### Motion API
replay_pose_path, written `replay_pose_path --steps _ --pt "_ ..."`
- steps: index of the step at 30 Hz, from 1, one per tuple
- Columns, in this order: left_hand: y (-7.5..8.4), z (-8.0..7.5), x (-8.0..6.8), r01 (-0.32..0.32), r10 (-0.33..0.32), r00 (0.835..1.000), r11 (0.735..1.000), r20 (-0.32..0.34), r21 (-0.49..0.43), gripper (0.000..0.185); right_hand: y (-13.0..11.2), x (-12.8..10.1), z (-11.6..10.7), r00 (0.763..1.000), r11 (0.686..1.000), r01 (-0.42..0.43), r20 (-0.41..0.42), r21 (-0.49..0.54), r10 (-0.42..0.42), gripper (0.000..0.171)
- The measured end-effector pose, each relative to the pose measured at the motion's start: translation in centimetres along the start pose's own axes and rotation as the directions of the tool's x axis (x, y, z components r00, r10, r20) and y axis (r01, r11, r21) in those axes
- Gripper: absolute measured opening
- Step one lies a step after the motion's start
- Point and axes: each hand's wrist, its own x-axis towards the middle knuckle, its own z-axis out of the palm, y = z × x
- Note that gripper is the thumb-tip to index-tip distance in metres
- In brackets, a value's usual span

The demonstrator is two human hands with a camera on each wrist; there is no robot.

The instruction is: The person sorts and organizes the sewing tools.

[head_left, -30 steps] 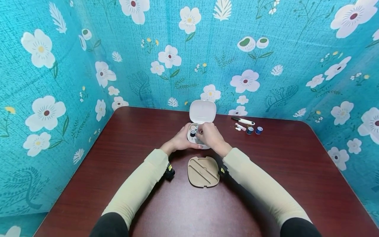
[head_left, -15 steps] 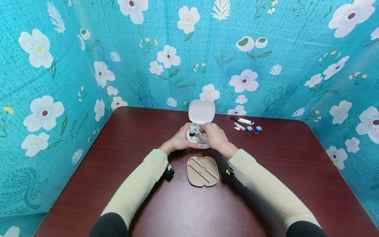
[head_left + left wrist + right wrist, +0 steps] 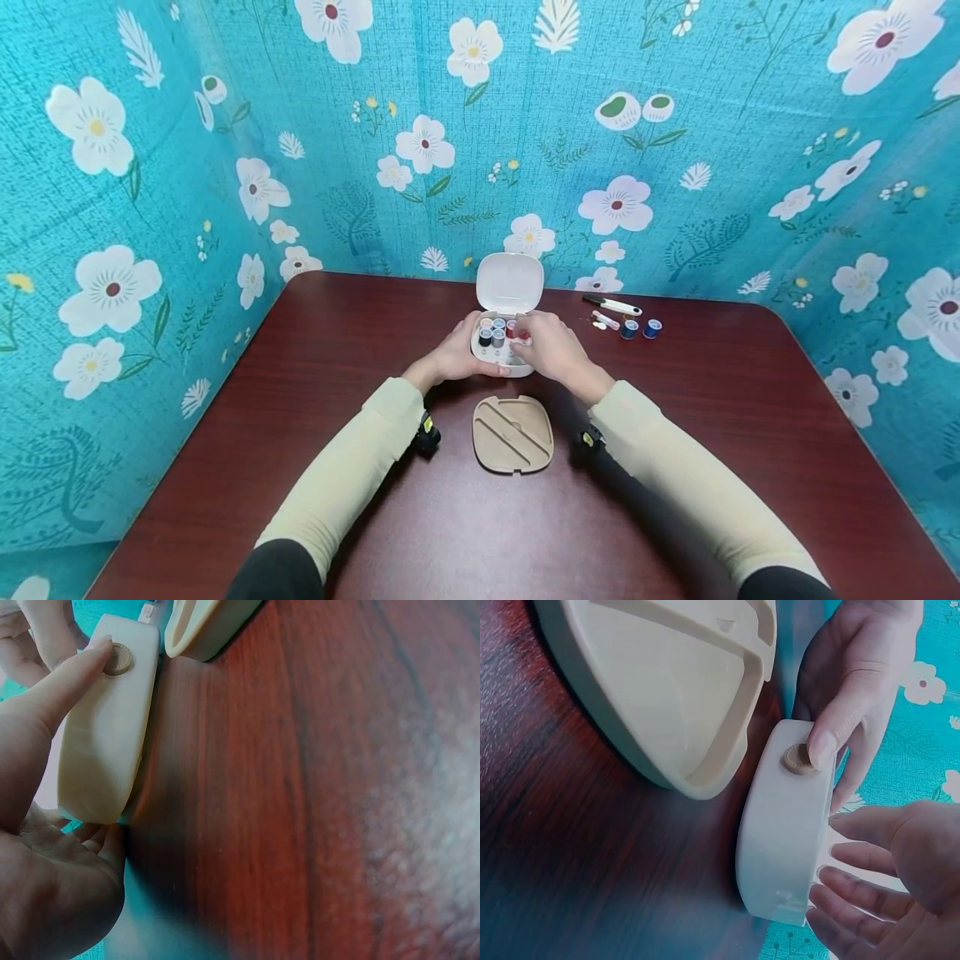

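Observation:
A small white case (image 3: pixel 491 354) stands open at the table's middle back, its lid (image 3: pixel 511 283) upright. Several thread spools sit inside, a red spool (image 3: pixel 513 328) among them. My left hand (image 3: pixel 467 348) grips the case's left side, thumb on the round tan button (image 3: pixel 116 658) at the front of the case (image 3: pixel 112 727). My right hand (image 3: pixel 528 340) hovers at the case's right side by the red spool, fingers loosely spread and holding nothing. In the right wrist view the right hand (image 3: pixel 877 877) stays just off the case (image 3: pixel 784 825).
A beige grooved insert (image 3: pixel 513 433) lies flat in front of the case. Right of the case lie white-handled snips (image 3: pixel 615 306), a small pink item (image 3: pixel 607 320) and two blue spools (image 3: pixel 630 329). Flowered teal cloth (image 3: pixel 150 208) walls the dark wooden table (image 3: pixel 337 350) on three sides.
My right hand has drawn back to the right off the spools, and a red spool now shows in the case. The left hand keeps its grip.

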Motion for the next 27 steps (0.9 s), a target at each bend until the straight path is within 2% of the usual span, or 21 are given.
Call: replay_pose_path --steps 11,27 --pt "-0.1 0.1 0.0 -0.007 0.007 1.000 1.000 -0.006 0.004 0.105 0.6 -0.4 -0.5 1.000 1.000 0.016 0.008 0.027 -0.016 0.019" --pt "-0.1 0.2 0.2 -0.002 0.002 1.000 1.000 -0.015 -0.002 0.105 1.8 -1.4 -1.1 0.999 0.995 0.012 -0.035 0.095 -0.009 0.026"
